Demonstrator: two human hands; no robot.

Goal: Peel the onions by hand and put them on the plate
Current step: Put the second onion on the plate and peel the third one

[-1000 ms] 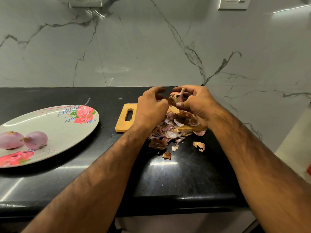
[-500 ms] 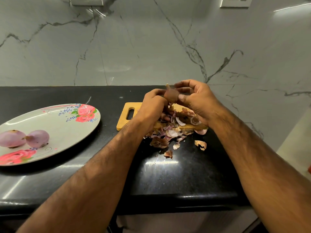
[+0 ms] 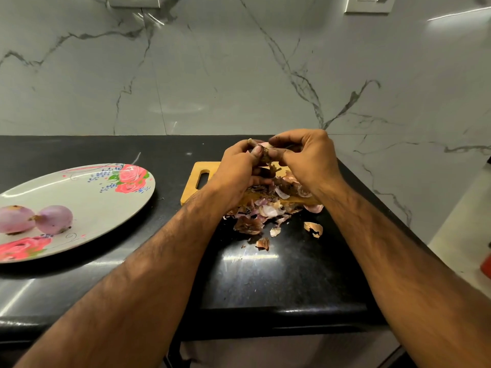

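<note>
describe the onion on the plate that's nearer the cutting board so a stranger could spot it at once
Find the big rose-patterned plate on the left of the black counter. Two peeled pale-purple onions lie side by side near its left edge. Yours is the right-hand onion, whole in view, while its neighbour is cut by the picture's edge.

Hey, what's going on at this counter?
A person is peeling an onion by hand. The left hand and right hand both grip it above the wooden cutting board, picking at its dry skin. Loose peels are heaped on the board and the black counter. Two peeled onions already lie on the flowered plate to the left.
</note>
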